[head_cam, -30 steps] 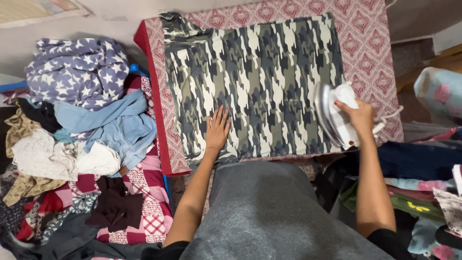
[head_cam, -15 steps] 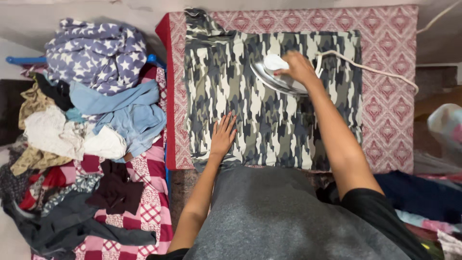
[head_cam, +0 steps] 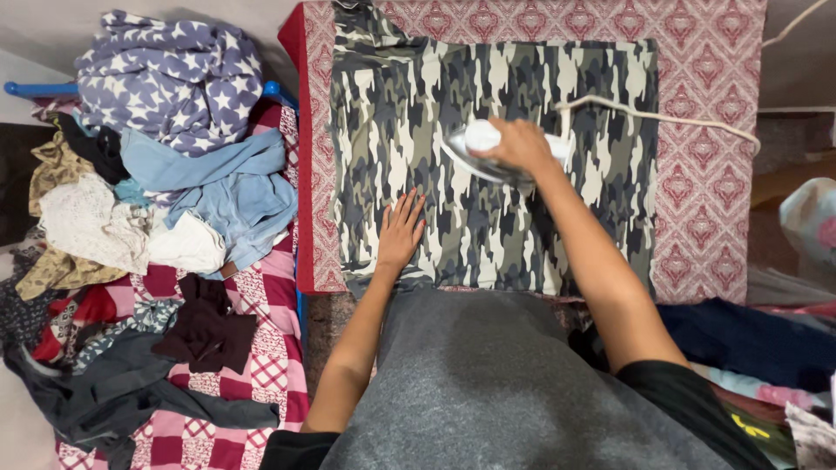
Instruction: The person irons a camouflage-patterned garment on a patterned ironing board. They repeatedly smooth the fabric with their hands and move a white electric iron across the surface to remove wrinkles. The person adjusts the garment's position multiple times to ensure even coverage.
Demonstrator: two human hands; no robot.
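While the right hand (head_cam: 521, 144) wraps its fingers round the handle of the white electric iron with the shiny metal soleplate (head_cam: 481, 150), the left hand (head_cam: 401, 231) lies flat and spread on the grey, green and cream camouflage cotton garment (head_cam: 488, 139); that garment lies smoothed across the red patterned padded ironing surface (head_cam: 705, 174), the iron near its middle; such soft, light cloth likely slips and creases, so it is best pinned by a palm at its near hem; the iron looks heavy, rigid and hot, to be held by the handle only; left of the garment lies a heap of mixed clothes (head_cam: 148, 191); no packages, labels or signs show.
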